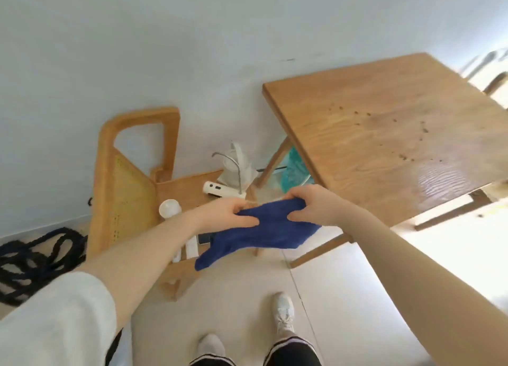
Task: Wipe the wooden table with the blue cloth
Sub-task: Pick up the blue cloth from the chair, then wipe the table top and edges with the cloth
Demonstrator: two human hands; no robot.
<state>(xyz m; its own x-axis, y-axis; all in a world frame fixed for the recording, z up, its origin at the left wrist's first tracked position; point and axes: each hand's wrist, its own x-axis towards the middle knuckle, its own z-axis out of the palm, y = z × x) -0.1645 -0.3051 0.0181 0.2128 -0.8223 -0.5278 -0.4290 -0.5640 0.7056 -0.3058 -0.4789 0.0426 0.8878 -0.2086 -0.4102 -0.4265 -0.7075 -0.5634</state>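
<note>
- Right now, looking down from my head, my left hand (229, 214) has its fingers curled and its thumb pressed in, pinching the upper left edge of the blue cloth (264, 232).
- My right hand (310, 204) grips the cloth's upper right edge the same way, fingers folded over the top and thumb beneath.
- So the cloth hangs in the air between my hands, above the pale tiled floor (247, 297), just short of the wooden table (384, 123); it looks soft and fuzzy, with one corner drooping toward the lower left.
- The table is a flat slab with visible wavy grain, dotted with small dark crumbs (404, 137), glossy at its near right part.
- Beside it a wooden chair (132, 178) with a woven cane back holds a white cup (170, 208) and a white power strip (220, 189).
- I can read no writing anywhere.
</note>
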